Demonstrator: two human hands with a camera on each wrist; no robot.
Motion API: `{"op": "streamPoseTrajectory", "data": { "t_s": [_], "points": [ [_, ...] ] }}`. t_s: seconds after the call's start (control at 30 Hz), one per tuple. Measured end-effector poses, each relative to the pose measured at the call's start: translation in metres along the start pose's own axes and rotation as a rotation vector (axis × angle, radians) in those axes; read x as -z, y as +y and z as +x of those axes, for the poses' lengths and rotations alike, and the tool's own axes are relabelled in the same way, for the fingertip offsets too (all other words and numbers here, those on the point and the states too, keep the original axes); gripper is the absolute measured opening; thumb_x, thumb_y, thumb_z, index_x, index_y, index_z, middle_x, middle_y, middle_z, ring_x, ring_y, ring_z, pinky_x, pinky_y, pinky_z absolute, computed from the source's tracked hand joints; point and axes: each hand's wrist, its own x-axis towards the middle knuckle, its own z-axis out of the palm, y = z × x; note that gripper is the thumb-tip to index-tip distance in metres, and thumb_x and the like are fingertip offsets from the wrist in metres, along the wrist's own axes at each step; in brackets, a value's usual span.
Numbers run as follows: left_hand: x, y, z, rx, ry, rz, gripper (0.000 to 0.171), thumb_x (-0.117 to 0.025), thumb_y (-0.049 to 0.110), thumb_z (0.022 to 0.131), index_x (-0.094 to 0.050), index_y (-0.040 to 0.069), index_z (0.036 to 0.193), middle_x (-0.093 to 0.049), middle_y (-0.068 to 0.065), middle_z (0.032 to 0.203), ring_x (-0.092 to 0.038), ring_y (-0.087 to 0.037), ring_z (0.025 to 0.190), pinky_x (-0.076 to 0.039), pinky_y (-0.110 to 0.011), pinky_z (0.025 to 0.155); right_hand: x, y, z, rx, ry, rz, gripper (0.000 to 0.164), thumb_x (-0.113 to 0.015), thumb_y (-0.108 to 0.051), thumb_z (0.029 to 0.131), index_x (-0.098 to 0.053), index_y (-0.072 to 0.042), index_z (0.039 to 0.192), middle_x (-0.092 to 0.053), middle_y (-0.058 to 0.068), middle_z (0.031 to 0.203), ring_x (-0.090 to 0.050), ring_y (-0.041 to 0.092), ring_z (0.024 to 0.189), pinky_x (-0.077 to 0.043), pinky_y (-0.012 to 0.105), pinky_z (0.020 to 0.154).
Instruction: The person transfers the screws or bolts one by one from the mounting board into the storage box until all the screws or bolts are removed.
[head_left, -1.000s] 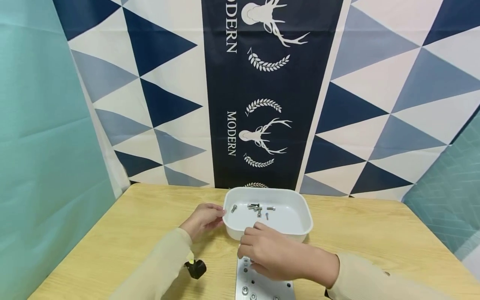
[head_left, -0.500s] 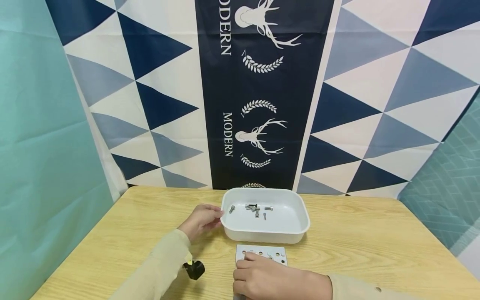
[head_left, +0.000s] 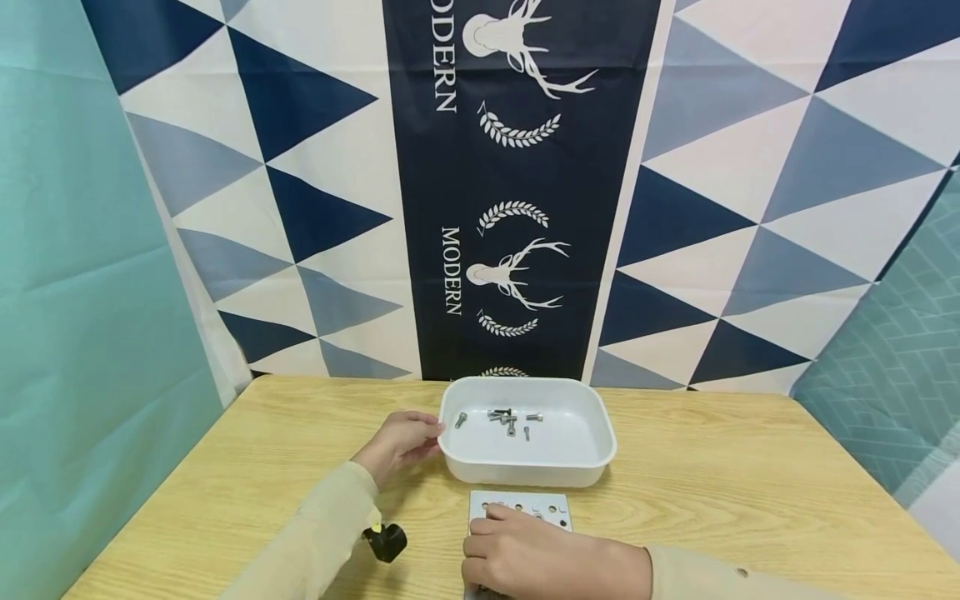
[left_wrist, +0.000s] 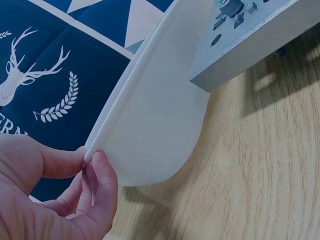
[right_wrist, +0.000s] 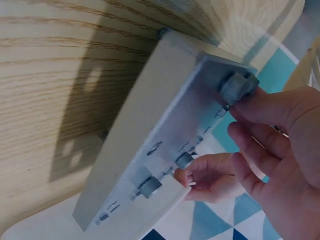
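My left hand (head_left: 403, 442) pinches the left rim of a white plastic tray (head_left: 525, 475) between thumb and fingers. The left wrist view shows the thumb and fingertips meeting on that rim. In front of the tray lies a metal plate (head_left: 553, 503) with rows of holes, and my right hand (head_left: 525, 554) covers much of its nearer part. Seen from the right wrist, that hand pinches the thick head of a socket head screw (right_wrist: 235, 89) standing at one end of the plate. Other screws (right_wrist: 150, 186) stick up from holes farther along.
Several loose screws (head_left: 510, 421) lie inside the tray, towards its left and middle. A black wrist camera (head_left: 387, 542) sits under the left sleeve. The wooden table (head_left: 720, 467) extends to both sides, with a patterned backdrop (head_left: 517, 192) behind it.
My right hand has moved down from near the tray to the plate's nearer part, uncovering its far end. The left hand stays on the tray rim. The head view has shifted slightly.
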Motion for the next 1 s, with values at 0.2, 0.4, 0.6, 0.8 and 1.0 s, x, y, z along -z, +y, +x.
{"op": "streamPoseTrajectory", "data": {
  "t_s": [0.2, 0.4, 0.6, 0.8, 1.0],
  "points": [
    [-0.0003, 0.0011, 0.0005, -0.014, -0.010, -0.021, 0.025, -0.061, 0.005, 0.092, -0.060, -0.006, 0.114, -0.064, -0.018, 0.104, -0.059, -0.011, 0.072, -0.055, -0.019, 0.066, -0.0002, 0.0009, 0.0002, -0.010, -0.027, -0.007, 0.005, -0.063, -0.031, 0.085, -0.060, -0.030, 0.089, -0.055, -0.017, 0.083, -0.052, -0.001, 0.084, -0.038, 0.017, 0.077],
    [-0.0007, 0.0011, 0.0023, -0.010, -0.010, -0.026, 0.023, -0.061, 0.005, 0.092, -0.061, -0.006, 0.113, -0.064, -0.018, 0.103, -0.058, -0.011, 0.069, -0.054, -0.018, 0.064, 0.0003, 0.0028, 0.0013, -0.007, -0.037, 0.049, 0.005, -0.063, -0.031, 0.087, -0.059, -0.029, 0.088, -0.054, -0.018, 0.081, -0.048, -0.002, 0.080, -0.030, 0.013, 0.072],
    [0.0021, 0.0001, 0.0031, -0.015, -0.004, -0.026, 0.023, -0.061, 0.004, 0.092, -0.061, -0.006, 0.112, -0.065, -0.015, 0.097, -0.057, -0.010, 0.069, -0.053, -0.019, 0.065, 0.0006, 0.0047, 0.0031, -0.005, -0.054, 0.076, 0.009, -0.067, -0.026, 0.084, -0.059, -0.028, 0.087, -0.053, -0.018, 0.080, -0.045, -0.002, 0.077, -0.030, 0.013, 0.073],
    [0.0024, -0.0023, 0.0017, -0.016, -0.016, -0.020, 0.024, -0.060, 0.005, 0.093, -0.060, -0.006, 0.114, -0.064, -0.016, 0.100, -0.058, -0.011, 0.072, -0.055, -0.020, 0.068, 0.0018, 0.0027, 0.0045, 0.006, -0.053, 0.037, 0.007, -0.066, -0.027, 0.085, -0.059, -0.028, 0.086, -0.053, -0.018, 0.079, -0.045, -0.001, 0.077, -0.028, 0.013, 0.072],
    [0.0012, -0.0031, 0.0018, -0.012, -0.016, -0.023, 0.024, -0.060, 0.005, 0.093, -0.061, -0.006, 0.114, -0.064, -0.017, 0.101, -0.058, -0.011, 0.072, -0.055, -0.020, 0.069, 0.0002, 0.0012, 0.0026, 0.002, -0.030, 0.022, 0.008, -0.065, -0.027, 0.084, -0.058, -0.028, 0.086, -0.053, -0.017, 0.079, -0.046, -0.001, 0.077, -0.030, 0.014, 0.073]
  ]
}}
